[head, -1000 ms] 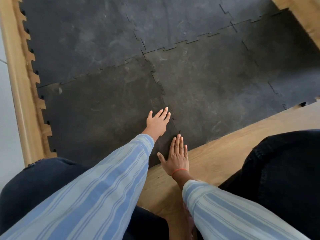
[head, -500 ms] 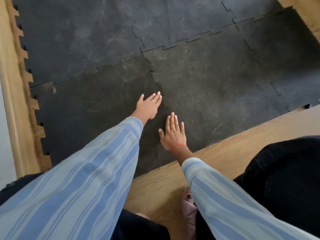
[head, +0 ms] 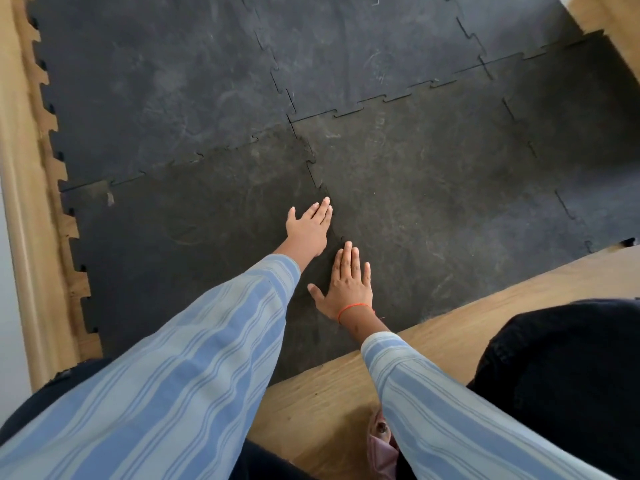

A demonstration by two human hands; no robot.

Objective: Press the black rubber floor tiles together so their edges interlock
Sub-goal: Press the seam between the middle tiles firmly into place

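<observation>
Black rubber floor tiles with jigsaw edges cover the floor. The near-left tile (head: 194, 230) meets the near-middle tile (head: 433, 202) along a toothed seam (head: 317, 174) running away from me. My left hand (head: 308, 226) lies flat, palm down, on the near-left tile with its fingertips at the seam. My right hand (head: 348, 285), with an orange band on the wrist, lies flat with fingers spread just nearer, over the seam's near stretch. Neither hand holds anything. Two far tiles (head: 156, 81) (head: 374, 53) join these along a crosswise seam.
Bare wooden floor (head: 467, 327) lies between the tiles and my dark-trousered knees (head: 571, 375). A wooden skirting (head: 24, 202) runs along the left, beside the tiles' exposed toothed edge (head: 65, 216). More joined tiles (head: 581, 133) extend to the right.
Both hands have slid forward along the seam, away from me; the right hand has moved off the wooden floor edge fully onto the tiles.
</observation>
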